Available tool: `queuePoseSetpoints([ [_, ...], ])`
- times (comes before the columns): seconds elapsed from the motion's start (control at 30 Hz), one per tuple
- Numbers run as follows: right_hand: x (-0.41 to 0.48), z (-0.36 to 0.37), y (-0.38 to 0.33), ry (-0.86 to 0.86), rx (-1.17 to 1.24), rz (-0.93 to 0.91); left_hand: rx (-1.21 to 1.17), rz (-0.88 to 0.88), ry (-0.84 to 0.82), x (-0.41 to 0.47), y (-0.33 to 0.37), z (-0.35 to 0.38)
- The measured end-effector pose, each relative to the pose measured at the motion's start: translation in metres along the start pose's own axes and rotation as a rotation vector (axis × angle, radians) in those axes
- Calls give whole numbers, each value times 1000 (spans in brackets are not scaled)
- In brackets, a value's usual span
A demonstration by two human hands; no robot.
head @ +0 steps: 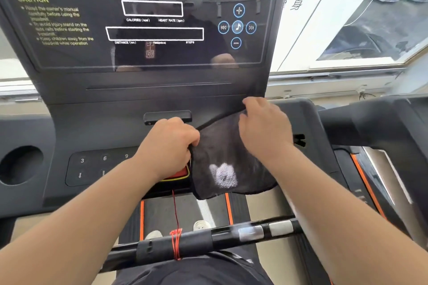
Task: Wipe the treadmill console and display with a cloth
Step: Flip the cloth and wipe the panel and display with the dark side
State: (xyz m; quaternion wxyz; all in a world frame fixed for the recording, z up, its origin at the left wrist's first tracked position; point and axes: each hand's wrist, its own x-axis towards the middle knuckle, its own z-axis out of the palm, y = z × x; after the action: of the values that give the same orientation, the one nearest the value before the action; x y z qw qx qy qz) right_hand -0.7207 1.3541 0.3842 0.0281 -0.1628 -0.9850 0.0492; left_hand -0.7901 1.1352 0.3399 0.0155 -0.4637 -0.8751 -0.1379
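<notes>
A dark grey cloth (228, 159) with a pale patch lies spread over the lower right of the treadmill console (92, 127). My left hand (169, 143) pinches the cloth's left edge, over the red stop button. My right hand (264, 125) grips its upper right corner near the console's right side. Above stands the glossy black display (69, 53), unlit, with white outlined windows, yellow caution text and round blue music buttons (237, 27).
A round cup holder (20, 164) sits at the console's left, speed keys (104, 164) beside it. A black handlebar (208, 238) with silver pulse pads crosses in front of me, a red safety cord (176, 227) tied to it. Window glass (359, 18) is to the right.
</notes>
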Motion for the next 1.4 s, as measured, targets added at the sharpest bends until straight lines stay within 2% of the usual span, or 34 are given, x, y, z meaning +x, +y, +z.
queuePoseSetpoints([
  [0.13, -28, 44, -40, -195, -11, -21, 53, -33, -127, -6, 0, -4],
  [0.27, -44, 72, -36, -211, -49, 44, 54, -76, -27, -22, -7, -13],
  [0.37, -38, 70, -12, -289, -70, 157, 64, -223, 24, -38, -16, -18],
  [0.43, -33, 67, -10, -288, -88, 148, 105, -334, 24, -50, -22, -18],
  [0.57, -19, 72, -29, -217, -57, -55, 146, -472, -9, -74, -27, -10],
  [0.7, -16, 79, -42, -138, -95, -339, 151, -507, 10, -97, -33, -6],
  [0.8, -32, 84, -30, -118, -115, -575, 151, -533, 32, -107, -35, -5],
  [0.87, -48, 84, -9, -127, -115, -646, 143, -555, 71, -111, -37, -4],
  [0.93, -57, 83, 18, -134, -119, -604, 141, -574, 79, -112, -38, -3],
  [1.03, -41, 75, 43, -188, -117, -397, 132, -596, 66, -116, -40, -1],
  [1.13, -12, 71, 20, -186, -126, -196, 137, -626, 64, -121, -41, -2],
  [1.2, -2, 72, -10, -181, -112, -127, 131, -645, 81, -124, -42, -3],
  [1.27, -2, 74, -34, -192, -129, -162, 124, -663, 86, -127, -43, -4],
  [1.4, -30, 80, -39, -130, -93, -472, 124, -662, 79, -130, -48, -3],
])
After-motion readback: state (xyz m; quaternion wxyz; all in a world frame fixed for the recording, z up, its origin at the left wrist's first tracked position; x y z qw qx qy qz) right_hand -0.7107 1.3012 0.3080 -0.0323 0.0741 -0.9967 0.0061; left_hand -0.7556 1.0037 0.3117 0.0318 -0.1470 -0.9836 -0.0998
